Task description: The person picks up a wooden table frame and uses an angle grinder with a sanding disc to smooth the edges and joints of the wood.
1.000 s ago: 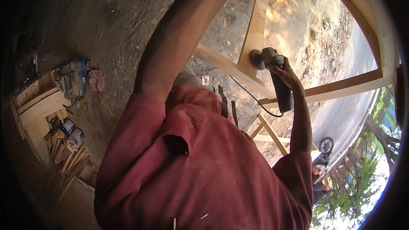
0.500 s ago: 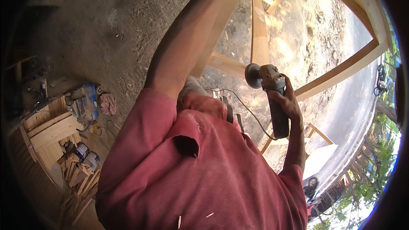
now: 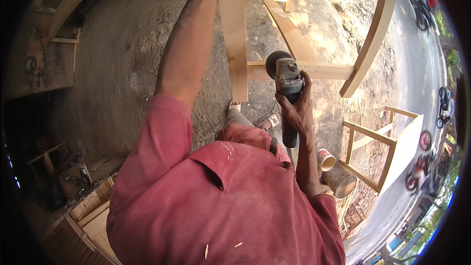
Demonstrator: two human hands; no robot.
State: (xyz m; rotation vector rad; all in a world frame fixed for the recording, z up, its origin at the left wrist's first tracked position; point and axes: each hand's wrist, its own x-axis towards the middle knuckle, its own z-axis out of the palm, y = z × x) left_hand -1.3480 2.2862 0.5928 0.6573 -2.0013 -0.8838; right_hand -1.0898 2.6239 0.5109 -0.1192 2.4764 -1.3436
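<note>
My right hand (image 3: 300, 110) is wrapped round the dark body of an angle grinder (image 3: 289, 86). The grinder's round disc (image 3: 275, 65) points away from me, over a wooden frame. My left forearm (image 3: 189, 44) stretches to the upper edge, beside a wide upright board (image 3: 233, 34) of that frame; the hand itself lies beyond the picture. A cross rail (image 3: 324, 70) joins the board to a long post (image 3: 375, 34) on the right. Behind the grinder a slanting board (image 3: 289, 32) meets the rail. Whether the disc touches wood cannot be told.
At right stand a white-topped wooden frame (image 3: 370, 135), a yellowish bucket (image 3: 325, 161) and a larger container (image 3: 342, 181). Motorbikes (image 3: 419, 7) line the road beyond. Timber (image 3: 95, 216) lies at lower left; a curved wooden piece (image 3: 76, 2) stands at upper left.
The view has swung, so the wooden frame sits differently and the buckets now show. The grinder stays in my right hand and appears a little further left and higher. My left forearm still reaches up.
</note>
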